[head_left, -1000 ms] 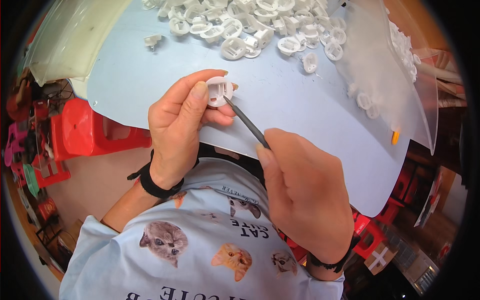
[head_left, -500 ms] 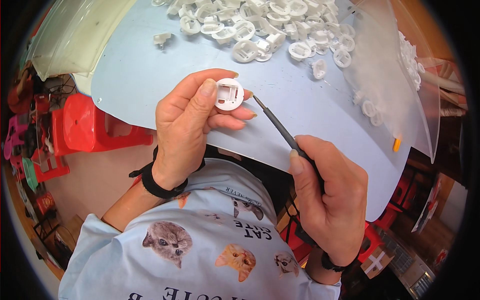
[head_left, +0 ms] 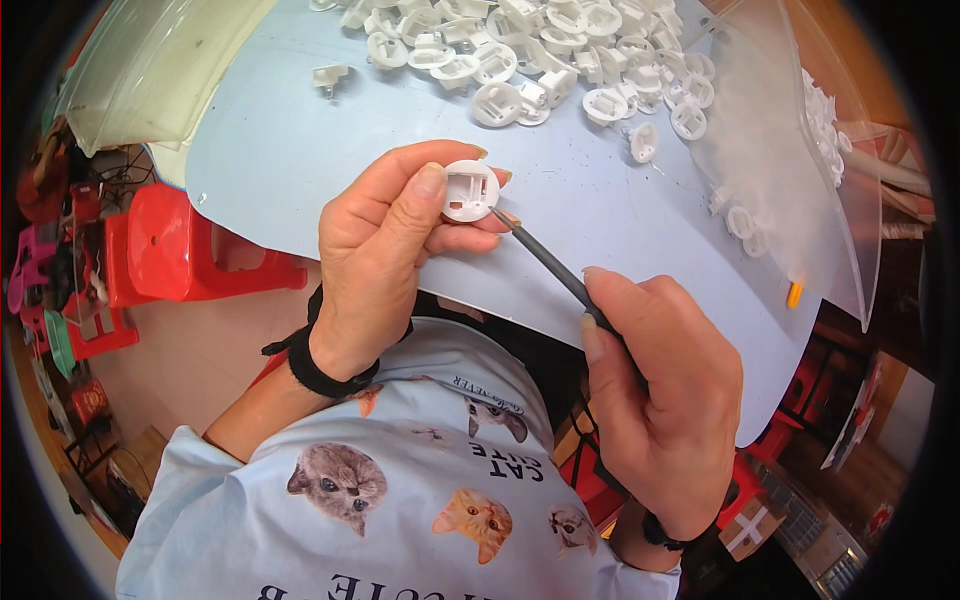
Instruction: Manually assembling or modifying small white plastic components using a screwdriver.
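My left hand (head_left: 375,225) pinches a small round white plastic part (head_left: 470,211) between thumb and fingers, above the near edge of the table. Its recessed side, with a square pocket and small slots, faces up. In my right hand (head_left: 665,390) is a slim dark-grey tool with a pointed tip (head_left: 555,262), gripped much like a pen. Its thin end reaches the lower right rim of the white part; I cannot tell whether it is a blade or tweezers. The rear of the tool is hidden by my palm.
Many similar white parts (head_left: 495,65) are heaped at the far side of the pale blue table (head_left: 290,180). Translucent plastic bins (head_left: 150,75) stand at the left and right. A small yellow object (head_left: 795,294) lies near the right edge. Red stools (head_left: 175,245) stand at left.
The white part has shifted slightly right and tilted in my left hand. The tool's tip has moved down and left, from beside a left fingertip to the part's rim.
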`<move>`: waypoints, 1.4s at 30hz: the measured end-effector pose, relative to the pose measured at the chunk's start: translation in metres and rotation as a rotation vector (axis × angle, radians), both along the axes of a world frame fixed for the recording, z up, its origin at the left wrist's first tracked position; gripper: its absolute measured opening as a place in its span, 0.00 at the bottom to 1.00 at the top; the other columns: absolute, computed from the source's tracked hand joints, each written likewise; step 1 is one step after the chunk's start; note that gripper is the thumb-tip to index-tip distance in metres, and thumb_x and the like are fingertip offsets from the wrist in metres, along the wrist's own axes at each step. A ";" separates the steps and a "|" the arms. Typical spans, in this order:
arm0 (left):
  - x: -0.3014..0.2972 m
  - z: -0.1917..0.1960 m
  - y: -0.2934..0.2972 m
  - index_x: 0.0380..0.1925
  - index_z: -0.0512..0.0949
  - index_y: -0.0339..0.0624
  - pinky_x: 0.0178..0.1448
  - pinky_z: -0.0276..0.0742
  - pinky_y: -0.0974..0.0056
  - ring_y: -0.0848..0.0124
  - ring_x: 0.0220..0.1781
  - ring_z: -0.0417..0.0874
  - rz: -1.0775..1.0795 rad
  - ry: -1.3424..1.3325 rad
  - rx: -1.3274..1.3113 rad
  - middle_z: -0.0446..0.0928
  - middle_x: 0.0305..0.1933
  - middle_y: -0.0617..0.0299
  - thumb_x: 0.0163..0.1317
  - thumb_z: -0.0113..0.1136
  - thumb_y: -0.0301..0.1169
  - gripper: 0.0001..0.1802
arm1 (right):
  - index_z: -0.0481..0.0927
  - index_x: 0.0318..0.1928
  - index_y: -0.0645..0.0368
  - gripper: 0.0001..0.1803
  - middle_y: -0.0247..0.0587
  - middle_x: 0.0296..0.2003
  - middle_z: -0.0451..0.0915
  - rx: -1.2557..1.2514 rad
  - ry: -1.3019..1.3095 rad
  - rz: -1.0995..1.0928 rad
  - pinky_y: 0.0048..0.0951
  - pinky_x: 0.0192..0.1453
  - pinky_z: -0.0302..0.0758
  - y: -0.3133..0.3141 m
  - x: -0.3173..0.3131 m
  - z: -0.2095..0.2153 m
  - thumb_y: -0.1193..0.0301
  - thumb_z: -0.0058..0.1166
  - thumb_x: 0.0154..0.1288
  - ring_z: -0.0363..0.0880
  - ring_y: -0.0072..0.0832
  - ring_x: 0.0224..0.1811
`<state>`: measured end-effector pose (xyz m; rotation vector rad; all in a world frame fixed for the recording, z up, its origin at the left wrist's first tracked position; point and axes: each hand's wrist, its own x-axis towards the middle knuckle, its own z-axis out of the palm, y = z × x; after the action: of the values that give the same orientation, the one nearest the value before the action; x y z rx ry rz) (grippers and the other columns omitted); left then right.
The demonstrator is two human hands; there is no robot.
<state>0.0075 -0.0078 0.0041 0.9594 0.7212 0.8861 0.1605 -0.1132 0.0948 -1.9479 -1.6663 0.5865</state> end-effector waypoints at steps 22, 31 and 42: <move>-0.001 -0.002 -0.001 0.54 0.72 0.29 0.45 0.84 0.72 0.64 0.43 0.85 -0.032 0.001 0.034 0.78 0.50 0.43 0.71 0.47 0.33 0.19 | 0.80 0.44 0.63 0.20 0.43 0.26 0.72 -0.059 -0.191 0.075 0.29 0.25 0.66 0.013 -0.011 0.013 0.87 0.56 0.47 0.71 0.35 0.24; -0.003 -0.002 -0.002 0.53 0.73 0.28 0.45 0.83 0.72 0.65 0.43 0.84 -0.030 0.041 0.030 0.79 0.49 0.46 0.70 0.50 0.31 0.18 | 0.80 0.43 0.60 0.20 0.40 0.24 0.68 -0.097 -0.308 0.127 0.32 0.23 0.64 0.017 -0.014 0.016 0.84 0.56 0.46 0.69 0.36 0.22; 0.000 -0.003 -0.004 0.53 0.73 0.28 0.45 0.82 0.72 0.66 0.43 0.83 -0.029 0.087 0.050 0.79 0.48 0.47 0.70 0.50 0.30 0.18 | 0.79 0.43 0.60 0.18 0.41 0.22 0.66 -0.103 -0.348 0.205 0.33 0.23 0.62 0.021 -0.005 0.010 0.83 0.55 0.47 0.69 0.38 0.22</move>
<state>0.0073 -0.0114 0.0010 1.0553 0.7603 0.8448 0.1550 -0.0923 0.1047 -2.0573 -2.1057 0.4312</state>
